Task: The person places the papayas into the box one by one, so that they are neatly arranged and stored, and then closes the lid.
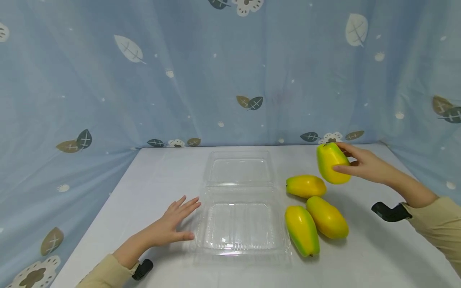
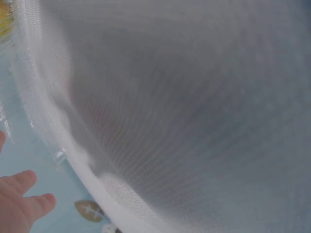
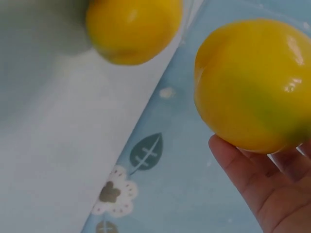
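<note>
My right hand (image 1: 363, 163) grips a yellow-green papaya (image 1: 332, 164) above the far right of the table, thumb on the near side and fingers behind. In the right wrist view the same papaya (image 3: 257, 87) sits against the fingers and thumb. My left hand (image 1: 172, 225) is spread out, holding nothing, its fingertips right at the left edge of a clear plastic clamshell box (image 1: 237, 228). The box lies unfolded, its lid (image 1: 239, 170) flat toward the back. In the left wrist view only part of the left hand (image 2: 19, 204) shows, at the lower left.
Three more papayas lie right of the box: one at the back (image 1: 306, 186), one at the right (image 1: 327, 218) and one nearest me (image 1: 301, 231). They stand on a white table (image 1: 165, 168), with a blue leaf-patterned curtain (image 1: 201, 72) behind it.
</note>
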Motion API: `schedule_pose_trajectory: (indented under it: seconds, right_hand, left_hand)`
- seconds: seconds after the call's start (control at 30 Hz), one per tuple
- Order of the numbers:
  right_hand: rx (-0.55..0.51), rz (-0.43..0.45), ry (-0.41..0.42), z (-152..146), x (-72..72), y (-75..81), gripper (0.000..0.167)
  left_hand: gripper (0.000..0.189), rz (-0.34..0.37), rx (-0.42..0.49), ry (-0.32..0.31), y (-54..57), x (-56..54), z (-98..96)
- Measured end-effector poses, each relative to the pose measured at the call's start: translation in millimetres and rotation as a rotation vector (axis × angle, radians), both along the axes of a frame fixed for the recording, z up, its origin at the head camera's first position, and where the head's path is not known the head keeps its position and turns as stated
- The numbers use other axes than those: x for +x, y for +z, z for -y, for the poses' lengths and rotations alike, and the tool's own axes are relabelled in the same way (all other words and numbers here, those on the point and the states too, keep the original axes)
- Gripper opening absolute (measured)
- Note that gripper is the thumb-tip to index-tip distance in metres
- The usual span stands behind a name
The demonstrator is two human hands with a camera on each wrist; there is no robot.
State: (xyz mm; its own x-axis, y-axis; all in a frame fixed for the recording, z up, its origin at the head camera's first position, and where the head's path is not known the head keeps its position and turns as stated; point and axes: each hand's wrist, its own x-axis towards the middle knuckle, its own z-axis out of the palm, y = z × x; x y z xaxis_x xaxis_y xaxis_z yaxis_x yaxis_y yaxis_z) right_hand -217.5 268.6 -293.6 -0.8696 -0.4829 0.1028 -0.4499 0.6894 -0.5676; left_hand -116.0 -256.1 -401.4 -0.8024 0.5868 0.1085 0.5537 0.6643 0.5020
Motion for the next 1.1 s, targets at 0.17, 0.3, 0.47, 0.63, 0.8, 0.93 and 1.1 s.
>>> schedule_pose_trajectory:
  seconds: [0.17, 0.3, 0.47, 0.63, 0.8, 0.93, 1.1]
  right_hand:
    - [0.027, 0.000, -0.005, 11.6, 2.2, 5.2, 0.067]
    - [0.040, 0.028, 0.013, 24.4, -0.9, 10.3, 0.070]
    - [0.029, 0.030, 0.042, 40.7, -3.4, 15.8, 0.069]
    - [0.047, 0.029, 0.067, 56.2, -3.9, 20.1, 0.070]
    - [0.060, 0.022, 0.080, 71.1, -4.5, 23.5, 0.071]
    - [0.052, 0.016, 0.097, 81.4, -7.0, 23.1, 0.070]
    - [0.055, 0.017, 0.117, 95.1, -8.7, 22.9, 0.069]
  left_hand:
    - [0.079, 0.004, -0.011, -0.009, -2.0, -0.6, -2.1]
    - [0.079, -0.009, -0.018, -0.004, -2.3, 0.1, -0.5]
    - [0.079, -0.015, -0.015, -0.003, -1.8, 1.1, 1.6]
    - [0.079, -0.024, -0.019, -0.006, -2.4, 1.3, 2.1]
    - [0.079, -0.020, -0.018, -0.007, -2.9, 1.0, 2.9]
    - [0.079, -0.017, -0.023, -0.008, -2.5, -0.7, 3.2]
    - [0.079, 0.021, -0.014, -0.004, -0.7, -1.1, 3.5]
